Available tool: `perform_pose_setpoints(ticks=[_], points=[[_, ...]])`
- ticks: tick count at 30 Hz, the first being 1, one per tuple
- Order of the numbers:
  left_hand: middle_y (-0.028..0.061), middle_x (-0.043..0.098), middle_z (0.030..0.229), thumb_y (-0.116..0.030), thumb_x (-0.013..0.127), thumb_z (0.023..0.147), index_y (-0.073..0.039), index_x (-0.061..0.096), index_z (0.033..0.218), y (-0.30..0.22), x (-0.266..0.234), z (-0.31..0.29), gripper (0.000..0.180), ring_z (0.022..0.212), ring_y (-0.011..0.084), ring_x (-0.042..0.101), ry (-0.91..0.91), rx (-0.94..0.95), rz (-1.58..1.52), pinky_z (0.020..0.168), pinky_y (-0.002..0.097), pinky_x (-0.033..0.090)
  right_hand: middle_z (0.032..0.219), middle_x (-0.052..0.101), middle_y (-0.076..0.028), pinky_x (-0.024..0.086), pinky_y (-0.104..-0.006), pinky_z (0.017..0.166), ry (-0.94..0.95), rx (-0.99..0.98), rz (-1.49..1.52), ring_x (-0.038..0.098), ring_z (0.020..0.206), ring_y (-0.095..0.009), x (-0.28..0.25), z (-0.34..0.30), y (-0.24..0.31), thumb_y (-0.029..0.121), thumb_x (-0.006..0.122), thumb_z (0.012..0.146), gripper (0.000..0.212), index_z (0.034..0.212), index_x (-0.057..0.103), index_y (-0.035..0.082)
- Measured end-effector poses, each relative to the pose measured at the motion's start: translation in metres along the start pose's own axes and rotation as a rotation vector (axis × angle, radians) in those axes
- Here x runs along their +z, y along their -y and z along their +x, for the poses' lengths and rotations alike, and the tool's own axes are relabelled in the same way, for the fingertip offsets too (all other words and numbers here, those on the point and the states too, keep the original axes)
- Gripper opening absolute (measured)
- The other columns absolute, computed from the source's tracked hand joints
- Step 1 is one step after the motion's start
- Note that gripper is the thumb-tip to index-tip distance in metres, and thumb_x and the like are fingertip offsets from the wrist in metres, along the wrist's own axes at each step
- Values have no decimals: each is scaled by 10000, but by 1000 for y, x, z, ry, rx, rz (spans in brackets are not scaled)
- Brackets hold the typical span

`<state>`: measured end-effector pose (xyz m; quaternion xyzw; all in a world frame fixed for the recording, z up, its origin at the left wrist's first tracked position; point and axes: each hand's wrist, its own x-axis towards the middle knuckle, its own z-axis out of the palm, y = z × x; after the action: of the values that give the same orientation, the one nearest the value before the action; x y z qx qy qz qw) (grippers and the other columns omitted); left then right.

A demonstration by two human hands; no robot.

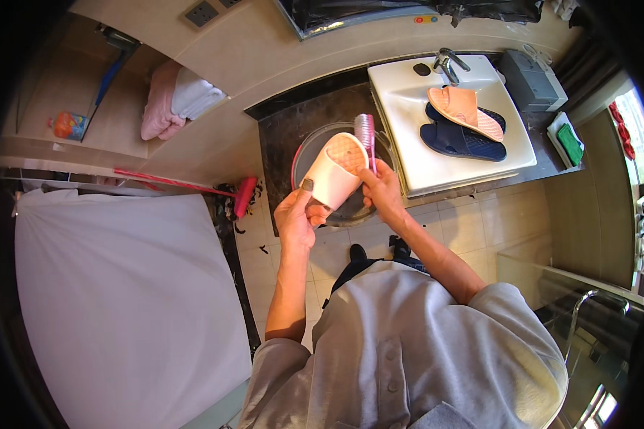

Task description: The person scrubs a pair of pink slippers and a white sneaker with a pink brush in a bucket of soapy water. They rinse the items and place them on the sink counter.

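Observation:
My left hand [300,212] grips a pale pink slide slipper [332,181] by its strap end, tilted above a dark round basin [309,151] on the counter. In my right hand [381,191] is a pink scrub brush [365,136], bristle end up, close beside the slipper's sole. The fingers of that hand also seem to touch the slipper's edge. Over on the white sink [401,168] lies another slipper, orange-pink [454,107], on top of a pair of dark navy slippers [472,145].
A chrome faucet [449,66] stands behind the sink. Right of it are a grey box [533,80] and a green cloth [569,144]. Folded towels [182,100] sit on the left. A red broom [244,196] leans near a large white-covered surface [129,293].

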<state>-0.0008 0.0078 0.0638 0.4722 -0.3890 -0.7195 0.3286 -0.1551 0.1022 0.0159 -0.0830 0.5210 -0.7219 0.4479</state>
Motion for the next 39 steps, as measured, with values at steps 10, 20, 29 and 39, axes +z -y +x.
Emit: perform_pose_setpoints(ticks=[10, 20, 29, 39], points=[[49, 726, 958, -186, 772, 912, 20, 681, 1226, 17, -100, 13, 386, 774, 86, 651, 160, 281, 539, 650, 226, 516, 678, 517, 30, 357, -239, 398, -62, 27, -126, 396, 470, -47, 4, 21, 1, 123, 647, 933, 142, 1018, 575, 35], [59, 705, 1096, -223, 708, 962, -41, 525, 1418, 32, -113, 6, 524, 892, 135, 689, 594, -189, 553, 698, 288, 588, 697, 625, -62, 440, -266, 402, -4, 179, -100, 530, 454, -123, -11, 54, -38, 145, 707, 882, 215, 1005, 631, -14], [128, 702, 1100, -134, 641, 915, -11, 415, 1471, 47, -84, 9, 612, 694, 195, 705, 410, -117, 463, 421, 297, 540, 888, 695, -304, 552, -499, 788, -148, -280, -1113, 690, 860, -449, -39, 75, -73, 187, 546, 901, 351, 1138, 659, -46], [187, 728, 945, -223, 655, 853, -59, 582, 1360, 70, -62, 38, 538, 698, 308, 692, -16, 132, 992, 615, 399, 544, 878, 656, -319, 526, -537, 790, 200, -422, -1008, 639, 882, -495, 6, -55, -10, 35, 529, 797, 339, 1103, 634, -64]])
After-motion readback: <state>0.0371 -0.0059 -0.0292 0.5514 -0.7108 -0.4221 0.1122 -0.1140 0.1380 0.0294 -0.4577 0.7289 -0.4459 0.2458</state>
